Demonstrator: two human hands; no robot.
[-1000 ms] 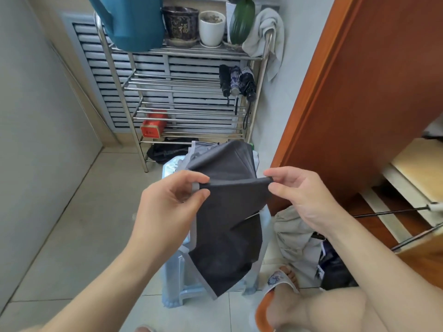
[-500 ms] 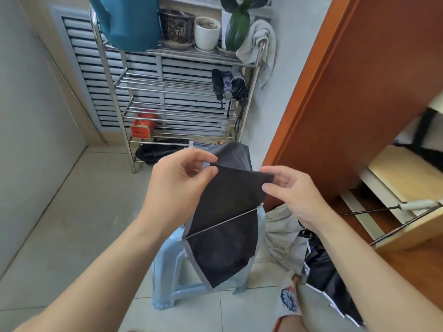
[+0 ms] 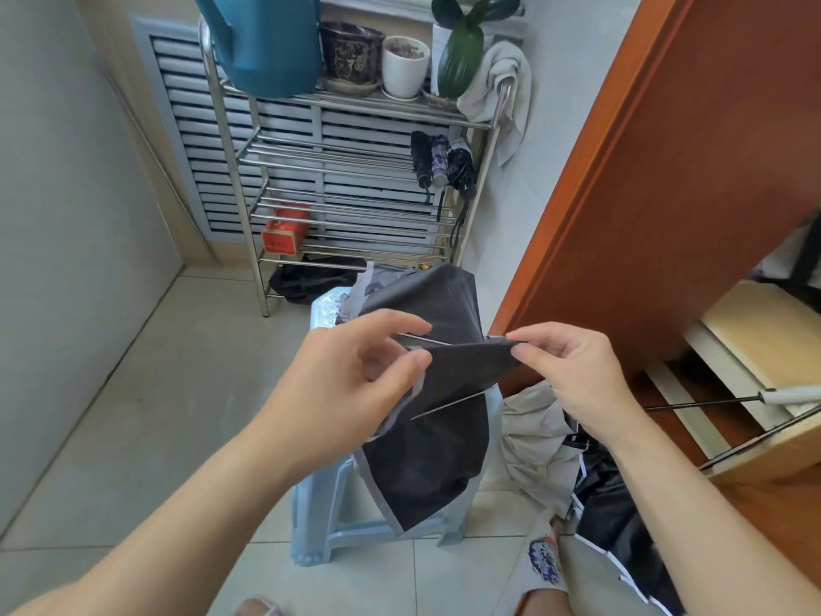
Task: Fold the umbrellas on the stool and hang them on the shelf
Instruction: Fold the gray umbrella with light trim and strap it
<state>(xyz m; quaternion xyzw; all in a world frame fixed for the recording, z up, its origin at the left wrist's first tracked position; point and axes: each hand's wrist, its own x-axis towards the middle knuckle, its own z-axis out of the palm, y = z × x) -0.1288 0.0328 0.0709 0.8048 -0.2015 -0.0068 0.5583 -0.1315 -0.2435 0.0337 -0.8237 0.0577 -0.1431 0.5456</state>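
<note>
A dark grey umbrella (image 3: 435,460) with a pale edge hangs over the light blue plastic stool (image 3: 328,517). My left hand (image 3: 351,384) pinches one end of a fold of its canopy, and my right hand (image 3: 573,371) pinches the other end, stretching the fold between them above the stool. Thin metal ribs show beside the fold. Behind stands the steel shelf (image 3: 231,180), with three folded umbrellas (image 3: 442,164) hanging from its right side.
A beige umbrella (image 3: 533,433) and a black one with white trim (image 3: 613,517) lie on the floor to the right of the stool. An orange wooden door (image 3: 644,180) stands at the right. A teal watering can (image 3: 266,42), pots and a towel top the shelf.
My hands have shifted along the canopy to a new fold, and the left hand's grip has loosened to a fingertip pinch. The view has tilted down a little.
</note>
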